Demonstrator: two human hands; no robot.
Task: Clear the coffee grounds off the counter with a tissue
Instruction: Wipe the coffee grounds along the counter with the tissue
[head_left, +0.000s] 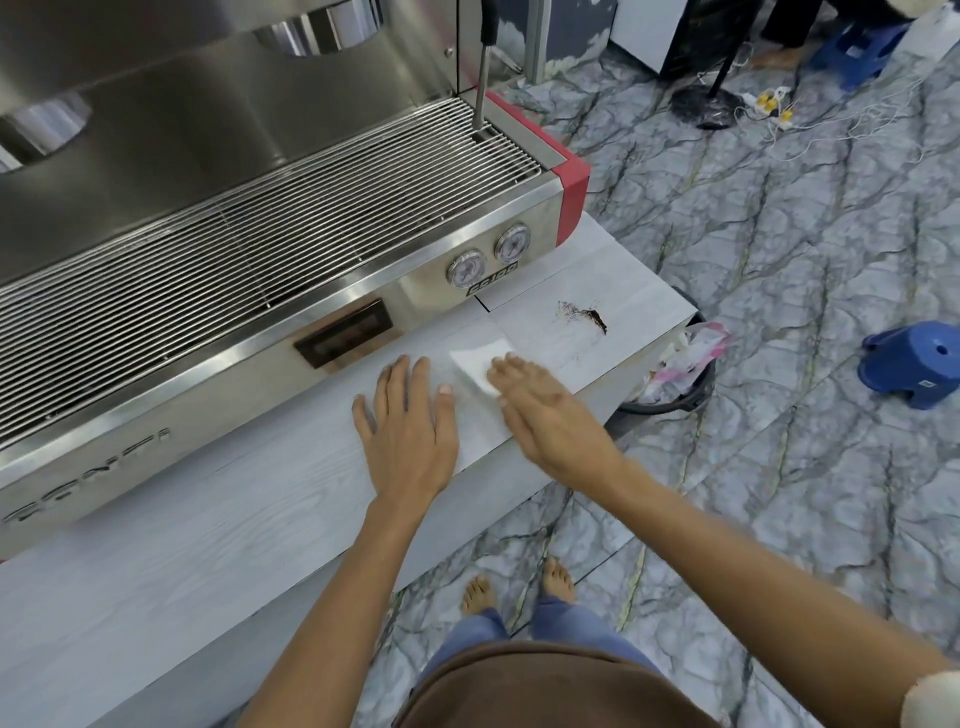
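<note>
1. Coffee grounds (584, 317) lie in a dark streak near the surface's (182, 561) right end, beside the espresso machine (260, 249); none yet wiped.
2. The right hand (550, 415), fingers flat, presses a white tissue (480, 364) short of the spill; the left hand (408, 421) rests open, empty.
3. The wipe itself remains; a bin (675, 379) waits below.

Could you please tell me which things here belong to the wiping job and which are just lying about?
Job: tissue, grounds, counter, right hand.
Lying about: espresso machine, bin, stool, cables.
</note>
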